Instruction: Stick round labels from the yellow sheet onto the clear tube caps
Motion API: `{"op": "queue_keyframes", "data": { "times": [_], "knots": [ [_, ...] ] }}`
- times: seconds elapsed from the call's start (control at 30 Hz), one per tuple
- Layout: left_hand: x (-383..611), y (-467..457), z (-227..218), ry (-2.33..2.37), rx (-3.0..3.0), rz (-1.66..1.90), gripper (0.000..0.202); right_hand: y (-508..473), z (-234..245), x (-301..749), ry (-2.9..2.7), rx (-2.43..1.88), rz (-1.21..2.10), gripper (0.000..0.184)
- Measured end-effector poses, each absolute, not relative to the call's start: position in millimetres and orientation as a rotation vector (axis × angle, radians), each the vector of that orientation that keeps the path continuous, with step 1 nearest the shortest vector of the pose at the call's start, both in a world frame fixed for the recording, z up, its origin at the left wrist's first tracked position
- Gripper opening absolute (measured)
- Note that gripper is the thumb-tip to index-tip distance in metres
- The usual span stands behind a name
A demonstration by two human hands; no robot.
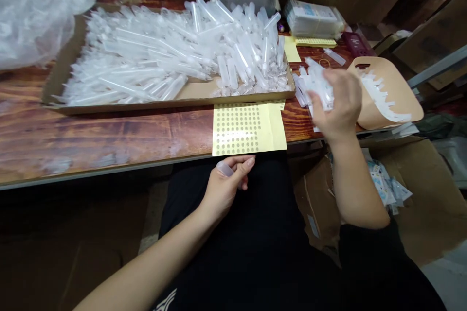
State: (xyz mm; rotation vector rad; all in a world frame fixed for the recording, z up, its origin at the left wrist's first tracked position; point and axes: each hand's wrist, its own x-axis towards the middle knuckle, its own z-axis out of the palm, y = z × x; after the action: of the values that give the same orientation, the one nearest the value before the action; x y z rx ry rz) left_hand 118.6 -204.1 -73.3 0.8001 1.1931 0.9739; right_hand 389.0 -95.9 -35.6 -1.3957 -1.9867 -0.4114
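My left hand [229, 179] is closed around a translucent plastic tube [225, 168], whose rounded end shows above the fingers; the rest of it is hidden. Just beyond this hand, a yellow sticker sheet [239, 129] with rows of small round stickers lies at the table's front edge. My right hand [339, 99], blurred by motion, is over a small heap of white and clear strip-like pieces [302, 90]. Its thumb and fingers are apart at the heap, but whether anything is between them cannot be made out.
A shallow cardboard tray [197, 90] holds many clear tubes and small clear caps. To the right stands a beige bin [399, 82] with white strips inside. Banded packs [314, 19] lie behind. A plastic bag [36, 14] is at left, and an open carton [430, 170] sits below right.
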Motion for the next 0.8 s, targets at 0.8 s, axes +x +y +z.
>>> {"op": "queue_keyframes", "data": {
  "times": [0.8],
  "knots": [
    [122,-205,-70,1.233,0.528,1.257,0.031,-184,-51,276,-2.116,-1.085,0.157,0.012]
  ]
}}
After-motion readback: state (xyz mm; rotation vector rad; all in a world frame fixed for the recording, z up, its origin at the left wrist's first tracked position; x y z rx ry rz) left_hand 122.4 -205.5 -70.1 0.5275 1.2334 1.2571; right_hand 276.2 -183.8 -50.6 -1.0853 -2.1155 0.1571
